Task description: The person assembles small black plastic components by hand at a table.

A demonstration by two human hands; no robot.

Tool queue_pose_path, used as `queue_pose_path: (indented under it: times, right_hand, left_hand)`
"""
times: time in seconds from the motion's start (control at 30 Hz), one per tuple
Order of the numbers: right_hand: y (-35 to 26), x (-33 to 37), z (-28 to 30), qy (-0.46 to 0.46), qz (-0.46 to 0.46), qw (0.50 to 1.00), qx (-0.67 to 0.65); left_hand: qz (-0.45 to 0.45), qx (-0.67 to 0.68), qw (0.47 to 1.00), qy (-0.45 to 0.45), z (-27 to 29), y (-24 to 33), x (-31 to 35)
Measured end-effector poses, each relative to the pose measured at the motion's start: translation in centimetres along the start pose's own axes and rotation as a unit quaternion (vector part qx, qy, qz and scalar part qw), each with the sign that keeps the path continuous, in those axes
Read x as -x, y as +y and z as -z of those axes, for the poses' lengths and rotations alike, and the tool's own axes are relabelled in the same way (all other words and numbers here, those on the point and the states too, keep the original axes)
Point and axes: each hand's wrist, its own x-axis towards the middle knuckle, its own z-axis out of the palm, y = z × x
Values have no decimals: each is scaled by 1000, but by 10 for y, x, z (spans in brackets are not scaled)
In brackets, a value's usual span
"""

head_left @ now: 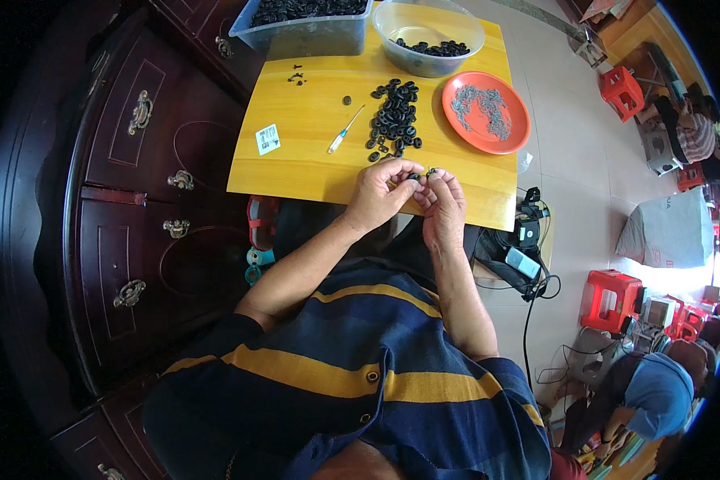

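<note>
Left of centre at the top of the frame, a blue-grey tub point(312, 45) brimming with black parts stands on the yellow desk point(292, 172). Below it lies a screwdriver point(344, 133), apart from both hands. At upper centre, black oval pieces point(394, 116) spread in a loose heap. Just under the heap, the left hand point(378, 192) pinches a black piece point(414, 177) between thumb and fingertips; the right hand point(445, 206), close beside it, grips a tiny dark part point(432, 171). Above them, a clear bowl point(424, 69) is partly filled with black parts; to the right, a red plate point(518, 120) carries many grey pins point(500, 124). The work seems mid-run: one piece is in hand and plenty remains, though I cannot tell which container holds finished parts.
</note>
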Motion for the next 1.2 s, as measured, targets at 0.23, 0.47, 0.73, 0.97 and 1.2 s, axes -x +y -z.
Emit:
queue_pose_path:
  times: [0.23, 0.47, 0.73, 0.97, 1.2]
  right_hand:
    - [-4, -2, -4, -20, -5, 1000, 19]
    - [-7, -4, 8, -54, 5, 993, 104]
    - [-8, -4, 8, -77, -5, 987, 138]
    - [-10, -2, 11, -67, -23, 988, 136]
    - [-10, -3, 9, -71, -18, 987, 141]
  left_hand:
    - [18, -71, 996, -56, 21, 10, -4]
    - [15, -82, 995, -55, 28, 22, -17]
    - [14, -95, 991, -91, 29, 26, -21]
    - [23, -74, 991, -108, 27, 20, -19]
    - [31, -67, 990, -116, 26, 18, -20]
